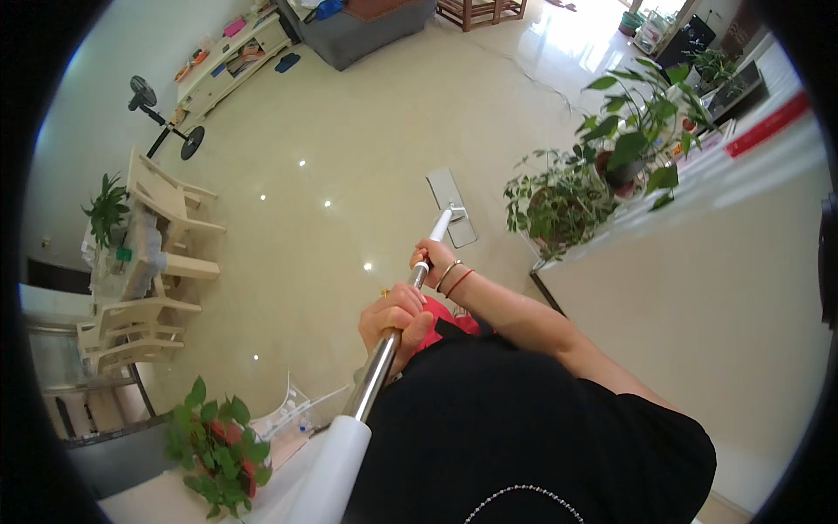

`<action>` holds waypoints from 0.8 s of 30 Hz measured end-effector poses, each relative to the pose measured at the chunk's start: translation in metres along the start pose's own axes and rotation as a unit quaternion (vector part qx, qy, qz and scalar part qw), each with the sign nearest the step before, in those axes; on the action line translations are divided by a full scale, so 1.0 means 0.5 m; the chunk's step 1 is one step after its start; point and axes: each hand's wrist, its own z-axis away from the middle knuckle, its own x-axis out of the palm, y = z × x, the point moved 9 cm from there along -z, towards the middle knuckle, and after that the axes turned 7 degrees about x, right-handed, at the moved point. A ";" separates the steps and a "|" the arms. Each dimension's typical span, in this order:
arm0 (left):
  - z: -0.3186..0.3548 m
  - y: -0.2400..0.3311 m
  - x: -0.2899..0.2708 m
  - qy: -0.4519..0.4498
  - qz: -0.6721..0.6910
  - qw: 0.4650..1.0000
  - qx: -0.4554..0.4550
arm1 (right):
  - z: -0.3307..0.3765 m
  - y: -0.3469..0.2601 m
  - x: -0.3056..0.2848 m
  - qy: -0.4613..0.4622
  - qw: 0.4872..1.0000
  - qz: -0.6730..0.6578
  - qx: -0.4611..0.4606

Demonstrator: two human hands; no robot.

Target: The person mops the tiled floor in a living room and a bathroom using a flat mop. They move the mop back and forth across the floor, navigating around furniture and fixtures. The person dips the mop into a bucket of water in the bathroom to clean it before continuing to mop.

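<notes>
A flat mop (375,375) with a silver and white pole runs from the lower edge, close to my body, out to the floor ahead. Its rectangular white head (443,187) lies on the shiny tiles. My left hand (393,319) is wrapped round the metal part of the pole in front of my chest. Farther down the pole, close to where the white lower section begins, my right hand (434,260) is closed round it too. A bangle and a red cord circle my right wrist.
Potted plants (559,210) stand right of the mop head, beside a white wall (690,288). Pale wooden chairs (166,196) and a table line the left. A black fan (166,118), a low cabinet (231,65) and a grey sofa (367,39) stand farther off. Another plant (218,450) is at lower left.
</notes>
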 end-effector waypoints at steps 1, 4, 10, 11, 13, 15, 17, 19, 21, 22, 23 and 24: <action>-0.033 -0.033 -0.005 -0.020 -0.015 1.000 0.004 | -0.025 -0.030 0.022 -0.004 1.000 0.006 -0.001; -0.134 -0.150 -0.034 -0.035 -0.026 0.999 0.003 | -0.109 -0.122 0.100 -0.007 1.000 0.000 0.011; -0.367 -0.425 -0.079 -0.095 0.038 0.994 -0.031 | -0.263 -0.364 0.250 -0.018 0.998 -0.057 -0.034; -0.415 -0.472 -0.089 -0.108 0.051 0.992 -0.041 | -0.283 -0.407 0.281 -0.005 0.995 -0.084 -0.054; -0.493 -0.553 -0.095 -0.143 0.079 0.985 -0.054 | -0.311 -0.490 0.325 -0.010 0.989 -0.119 -0.082; -0.579 -0.623 -0.090 -0.178 0.106 0.976 -0.066 | -0.323 -0.568 0.381 -0.021 0.982 -0.149 -0.119; -0.671 -0.675 -0.068 -0.215 0.125 0.965 -0.082 | -0.339 -0.644 0.435 -0.039 0.976 -0.181 -0.111; -0.743 -0.736 -0.062 -0.230 0.149 0.959 -0.072 | -0.354 -0.713 0.492 -0.055 0.971 -0.196 -0.126; -0.807 -0.809 -0.046 -0.240 0.172 0.952 -0.075 | -0.383 -0.799 0.530 -0.058 0.961 -0.235 -0.136; -0.839 -0.846 -0.034 -0.244 0.181 0.949 -0.082 | -0.394 -0.840 0.538 -0.056 0.955 -0.253 -0.141; -0.865 -0.881 -0.025 -0.248 0.189 0.946 -0.090 | -0.404 -0.876 0.546 -0.055 0.955 -0.251 -0.152; -0.897 -0.919 -0.006 -0.260 0.201 0.940 -0.091 | -0.415 -0.927 0.557 -0.069 0.954 -0.247 -0.156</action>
